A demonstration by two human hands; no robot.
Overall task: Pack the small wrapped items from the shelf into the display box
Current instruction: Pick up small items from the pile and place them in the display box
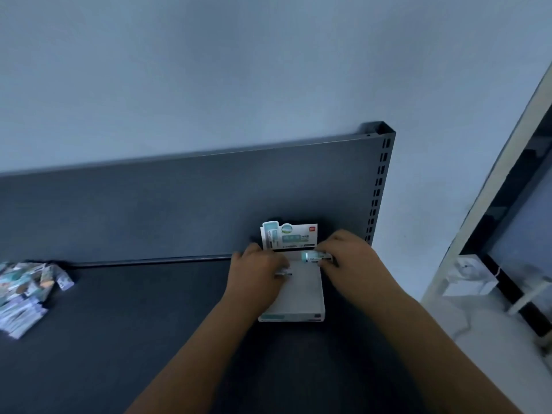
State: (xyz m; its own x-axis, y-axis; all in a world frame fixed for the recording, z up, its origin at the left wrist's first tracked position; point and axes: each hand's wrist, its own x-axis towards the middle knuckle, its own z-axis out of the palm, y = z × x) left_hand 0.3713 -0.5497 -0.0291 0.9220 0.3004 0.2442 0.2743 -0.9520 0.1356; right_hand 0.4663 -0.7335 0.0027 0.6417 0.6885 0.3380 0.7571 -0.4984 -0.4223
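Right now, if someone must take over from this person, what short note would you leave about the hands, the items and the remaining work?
Left hand pinches a small wrapped item over the display box.
Right hand holds a teal-and-white wrapped item at the box's back, near the header card.
Done: box floor looks bare, so little.
Left: set both in, then fetch the pile of wrapped items at far left of the shelf.

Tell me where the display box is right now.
In the head view the display box sits right of centre on the dark shelf, against its back panel, between the left hand and right hand.
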